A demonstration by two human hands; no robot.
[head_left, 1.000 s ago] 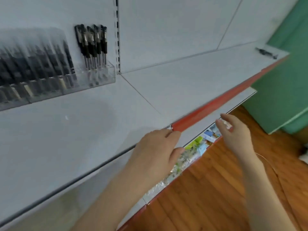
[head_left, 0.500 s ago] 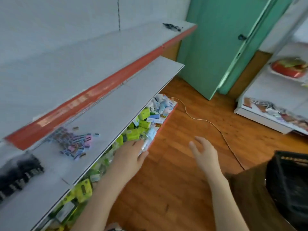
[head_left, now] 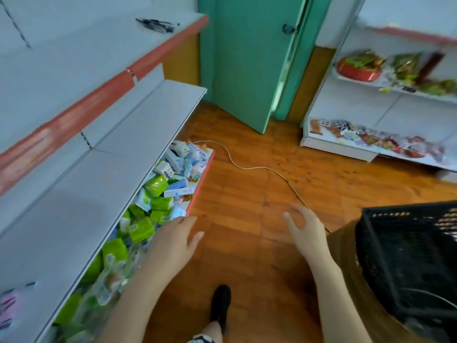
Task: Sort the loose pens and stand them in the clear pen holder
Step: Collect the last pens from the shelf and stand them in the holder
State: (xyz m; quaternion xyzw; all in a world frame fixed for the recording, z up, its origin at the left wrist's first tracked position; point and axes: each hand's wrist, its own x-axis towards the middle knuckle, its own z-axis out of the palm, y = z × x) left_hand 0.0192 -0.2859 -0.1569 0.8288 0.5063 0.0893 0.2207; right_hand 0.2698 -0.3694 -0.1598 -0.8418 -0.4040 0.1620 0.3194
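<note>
Several loose black pens [head_left: 156, 25] lie at the far end of the top white shelf [head_left: 81, 45] with the red edge strip. The clear pen holder is out of view. My left hand [head_left: 173, 241] hangs empty with relaxed fingers over the floor, beside the bottom shelf's packets. My right hand [head_left: 305, 230] is also empty, fingers spread loosely, above the wooden floor. Both hands are far below and well short of the pens.
A middle white shelf [head_left: 123, 134] juts out below the top one. Green and blue packets [head_left: 158, 194] fill the bottom shelf. A white cable [head_left: 259, 168] crosses the wooden floor. A black crate [head_left: 408, 256] stands at right; a green door [head_left: 249, 58] and a snack shelf [head_left: 371, 139] lie ahead.
The view has swung right, away from the pen holders toward the shelf's far end and the door. Both hands dropped from the shelf edge and now hang over the floor.
</note>
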